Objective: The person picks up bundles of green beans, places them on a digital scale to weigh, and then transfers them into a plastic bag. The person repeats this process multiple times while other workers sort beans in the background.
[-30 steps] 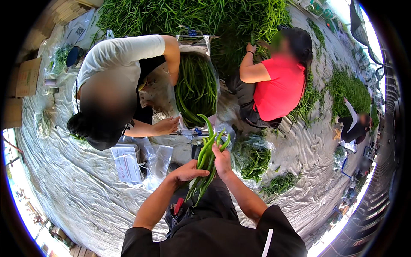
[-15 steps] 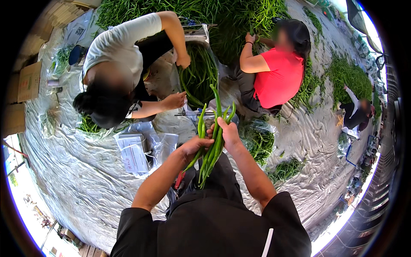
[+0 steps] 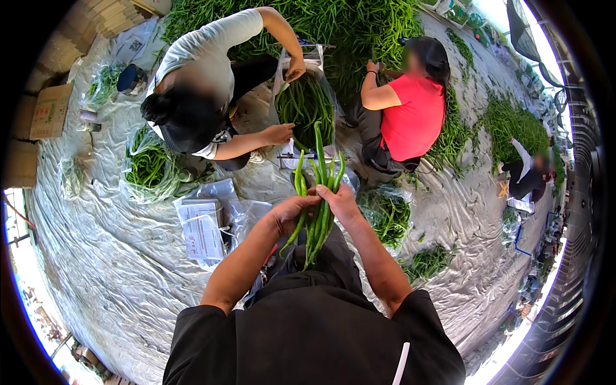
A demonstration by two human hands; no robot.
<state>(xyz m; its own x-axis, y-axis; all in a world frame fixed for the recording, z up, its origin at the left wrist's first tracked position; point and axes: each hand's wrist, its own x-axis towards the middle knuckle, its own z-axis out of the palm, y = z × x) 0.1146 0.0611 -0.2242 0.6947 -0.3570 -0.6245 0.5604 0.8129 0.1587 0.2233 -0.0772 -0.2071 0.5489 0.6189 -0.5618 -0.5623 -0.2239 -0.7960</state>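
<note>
Several long green chili peppers stand in a loose bunch in front of my body, their tips pointing up and down. My left hand is closed around the peppers on the bunch's left side. From the other side my right hand grips the rest of the bunch, its thumb lying across them. The two hands meet at the middle of the bunch; some fingers are hidden behind the peppers. Just beyond stands a plastic-lined container filled with more green peppers, and a co-worker in a white shirt has both hands at it.
A large pepper heap lies at the far side. Another co-worker in red crouches at the right. Bagged peppers, a packet of printed plastic bags and a smaller pepper pile lie on the pale sheet.
The bunch in my hands has shifted slightly, its lower ends now higher. The white-shirted co-worker has leaned right, with one hand now over the container. My view has shifted a little.
</note>
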